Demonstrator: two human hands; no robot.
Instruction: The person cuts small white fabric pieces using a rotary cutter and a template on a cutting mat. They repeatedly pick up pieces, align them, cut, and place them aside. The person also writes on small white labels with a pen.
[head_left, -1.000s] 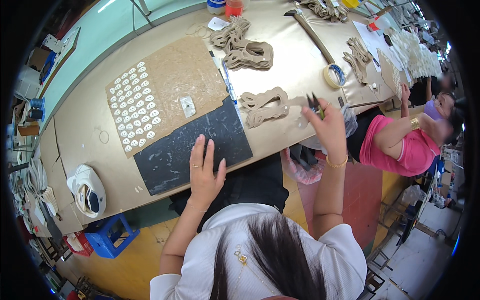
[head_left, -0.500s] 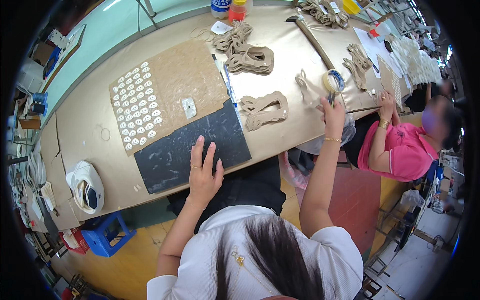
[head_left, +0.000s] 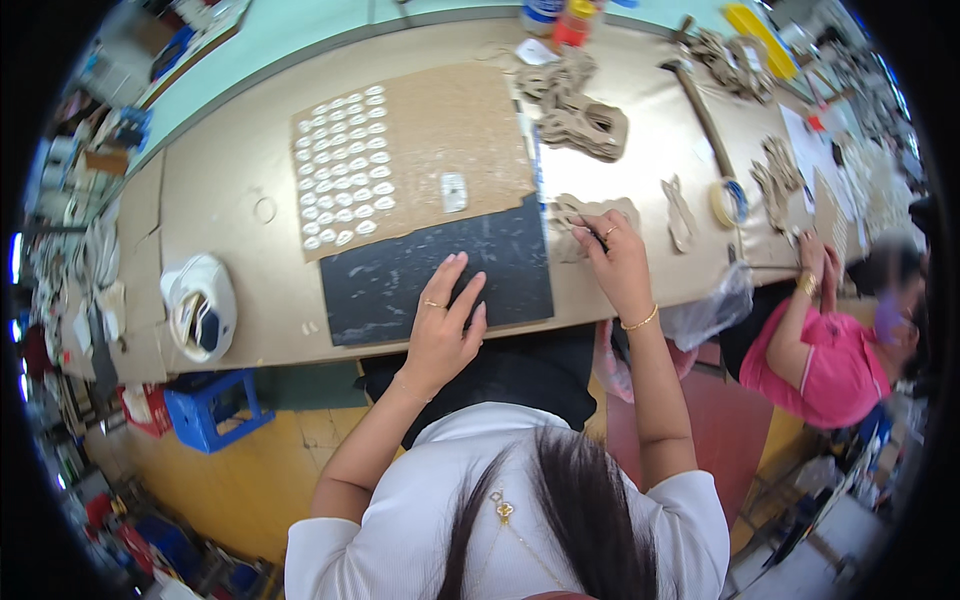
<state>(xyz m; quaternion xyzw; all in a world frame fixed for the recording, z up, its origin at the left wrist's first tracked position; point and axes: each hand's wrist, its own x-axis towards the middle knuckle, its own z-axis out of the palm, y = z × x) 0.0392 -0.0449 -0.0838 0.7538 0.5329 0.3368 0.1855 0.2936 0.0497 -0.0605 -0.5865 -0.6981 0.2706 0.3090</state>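
My left hand [head_left: 445, 325] is open, its fingers spread over the near edge of a black board [head_left: 430, 280]. To the right of that board, my right hand [head_left: 622, 265] pinches its thumb and fingers together over a small stack of beige looped cut-outs [head_left: 565, 247]. What sits in the pinch is too small and blurred to make out. A brown sheet [head_left: 430, 120] lies against the far side of the black board, with rows of small white oval pieces [head_left: 345, 170] on its left part. A small pale rectangular piece [head_left: 454, 192] rests near the sheet's right edge.
Beyond my right hand lies a bigger pile of beige cut-outs [head_left: 590, 125], with a single cut-out [head_left: 680, 215], a hammer [head_left: 710, 125] and a tape roll [head_left: 720, 203] farther right. A white cap-like item [head_left: 200, 310] stands at left. A co-worker in pink [head_left: 810, 365] sits at right.
My right hand has moved left, from beside the tape roll to the small stack of cut-outs. The whole view has shifted; my left hand stays at the black board.
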